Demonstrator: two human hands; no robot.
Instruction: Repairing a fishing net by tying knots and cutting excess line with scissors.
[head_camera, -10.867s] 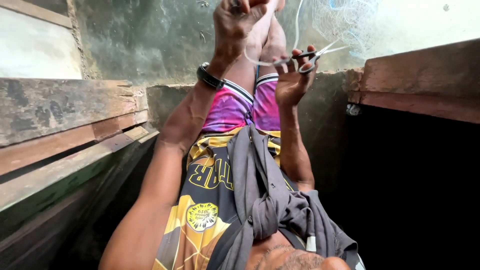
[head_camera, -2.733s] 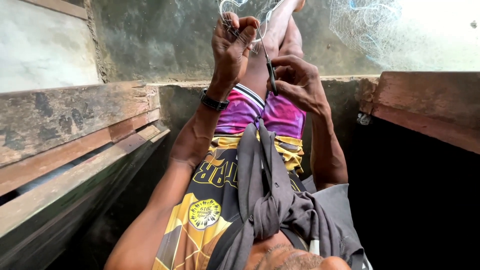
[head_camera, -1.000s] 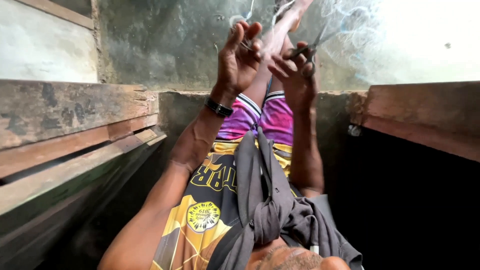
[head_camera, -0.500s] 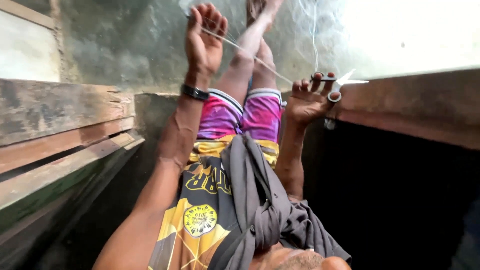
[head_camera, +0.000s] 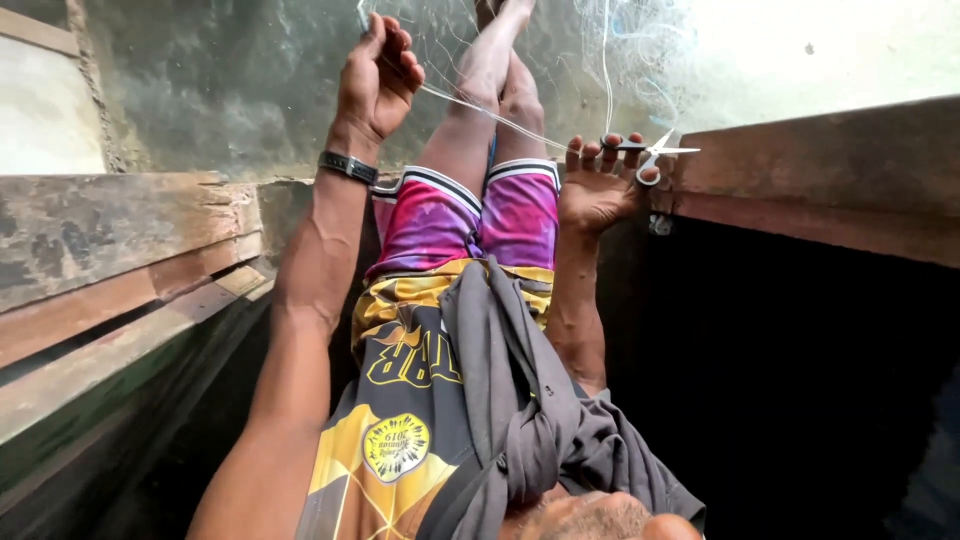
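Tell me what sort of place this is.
Probably inside a wooden boat or similar plank-sided work spot: weathered wooden planks flank the person, fine fishing net hangs ahead, and the right hand holds scissors.

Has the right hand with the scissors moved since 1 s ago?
Yes. The right hand, holding the scissors, went down and out to the right, away from the raised legs and toward the wooden beam.

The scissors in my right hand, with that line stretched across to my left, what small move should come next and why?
Probably bring the scissors back toward the taut line. The left hand pinches the line up high near the fine netting, and it runs tight to the right hand, but the blades point outward, away from the line, so they cannot cut yet.
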